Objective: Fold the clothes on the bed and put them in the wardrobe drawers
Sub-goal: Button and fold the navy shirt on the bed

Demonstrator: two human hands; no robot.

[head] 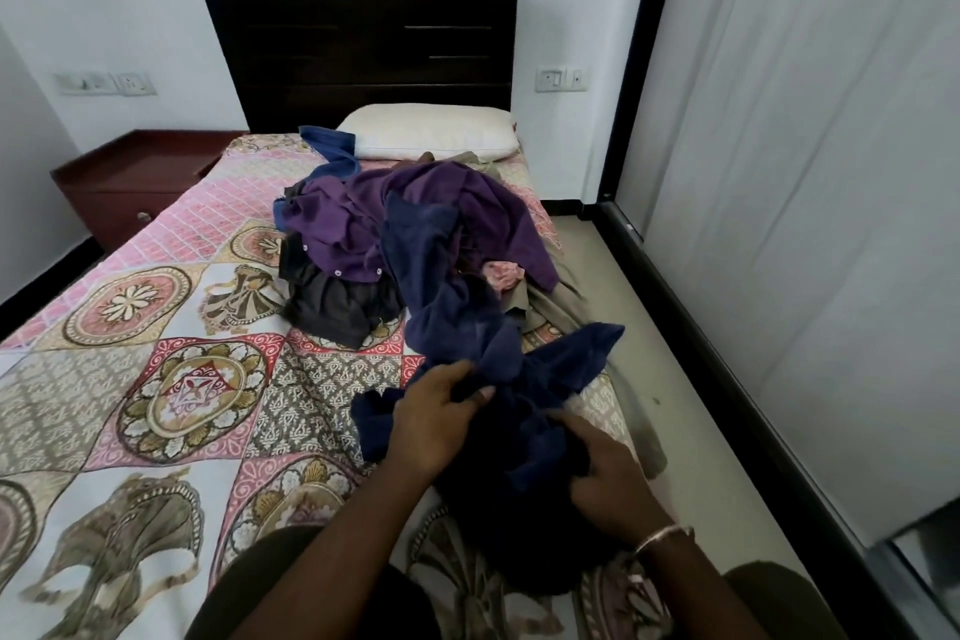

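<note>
Gathering up a navy garment (467,327) from the near edge of the bed (156,327), the person has the left hand (436,411) pinching a bunched fold and the right hand (608,473) curled round the crumpled end close to the body. By my reckoning this is the sorting-out before any fold; the pile of clothes (374,224) sits untouched mid-bed. Next it wants shaking out and laying flat on the bedspread.

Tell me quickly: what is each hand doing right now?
Left hand: grips the navy garment.
Right hand: grips the same navy garment.
</note>
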